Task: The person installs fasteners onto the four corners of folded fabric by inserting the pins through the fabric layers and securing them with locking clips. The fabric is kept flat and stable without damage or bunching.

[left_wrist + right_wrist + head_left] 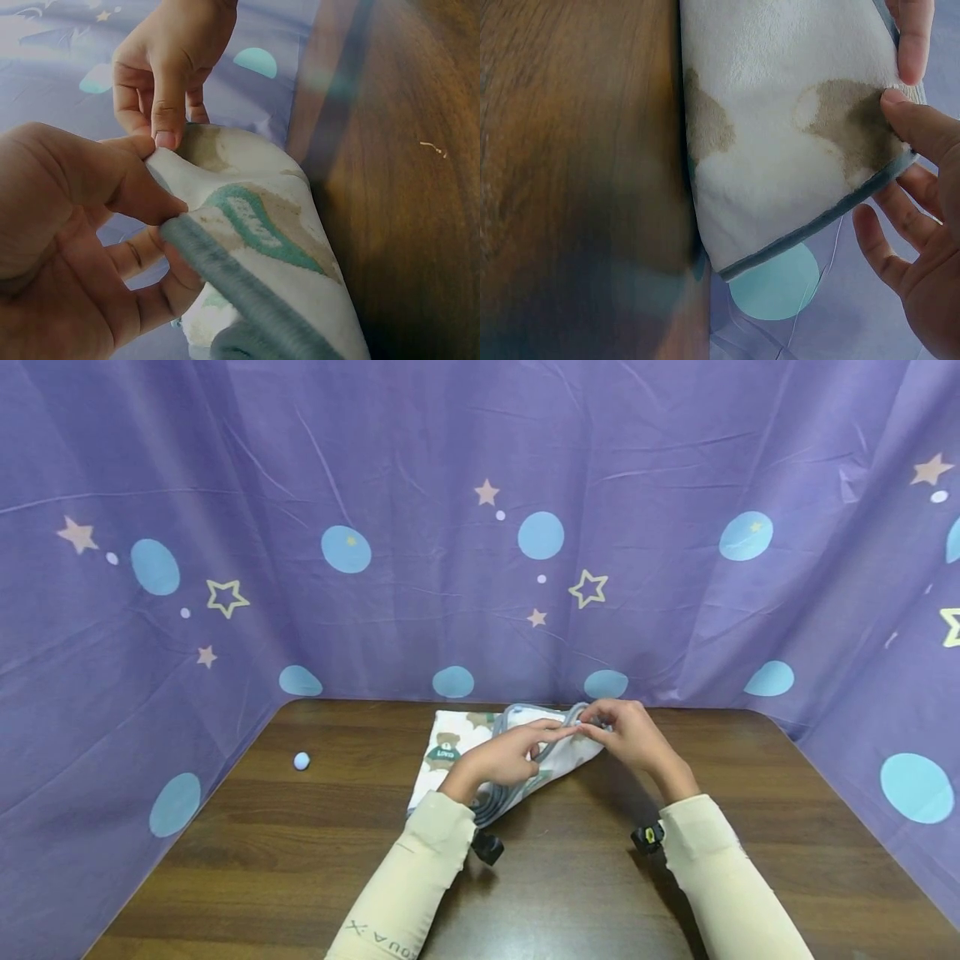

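Note:
A white towel [459,729] with a teddy-bear print and grey-blue edging lies partly folded near the table's far edge. My left hand [510,753] pinches its edging between thumb and index finger, as the left wrist view shows up close. Beside it, my right hand [632,737] grips the towel's right corner with thumb and fingers, raising that part off the table. The fingertips of both hands come close together at the cloth. In the right wrist view the raised towel [765,172] hangs as a white panel with brown patches.
A small pale ball [302,761] sits on the wooden table [322,843] to the left. Behind the table's far edge hangs a purple curtain [435,610] printed with stars and blue dots. Each wrist carries a small black camera [487,847].

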Available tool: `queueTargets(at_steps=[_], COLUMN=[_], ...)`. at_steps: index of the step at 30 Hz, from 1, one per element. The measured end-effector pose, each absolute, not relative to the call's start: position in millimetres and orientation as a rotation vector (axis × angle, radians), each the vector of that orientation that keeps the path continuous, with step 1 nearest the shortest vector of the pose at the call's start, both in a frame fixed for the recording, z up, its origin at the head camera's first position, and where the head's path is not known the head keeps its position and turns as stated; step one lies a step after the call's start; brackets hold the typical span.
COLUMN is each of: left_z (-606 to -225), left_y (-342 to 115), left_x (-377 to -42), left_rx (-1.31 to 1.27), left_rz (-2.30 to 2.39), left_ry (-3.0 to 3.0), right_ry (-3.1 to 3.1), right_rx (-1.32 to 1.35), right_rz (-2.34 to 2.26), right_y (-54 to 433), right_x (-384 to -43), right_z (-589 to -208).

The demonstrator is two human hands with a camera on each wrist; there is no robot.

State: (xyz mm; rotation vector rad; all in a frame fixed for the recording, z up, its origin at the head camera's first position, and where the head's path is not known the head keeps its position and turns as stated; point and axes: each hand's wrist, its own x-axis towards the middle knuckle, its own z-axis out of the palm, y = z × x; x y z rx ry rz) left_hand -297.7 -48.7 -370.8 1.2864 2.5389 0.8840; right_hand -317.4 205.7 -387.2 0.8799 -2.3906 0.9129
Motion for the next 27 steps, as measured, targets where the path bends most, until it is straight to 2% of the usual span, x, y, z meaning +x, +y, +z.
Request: queueTargets(at_steps=[8,16,22,27], left_z=[-371,-367,-367,-370], left_y=[-48,-53,-79,-115], left_x=[-297,-297,-302,-308], left_rx=[1.34,1.357,1.192,1.176], left_rz=[0.889,0.914,1.055,0.924], left_ry=[2.517,2.489,2.483,2.682], right_ry=[-2.385,-2.429,-2.442,-2.446], right_rx=[0.873,0.866,0.834,0.83], right_rz=[1.041,0.941,0.956,0.957], right_y=[205,206,207,210], right_x=[-316,-317,-314,-315], right_z=[-385,-385,-385,-385])
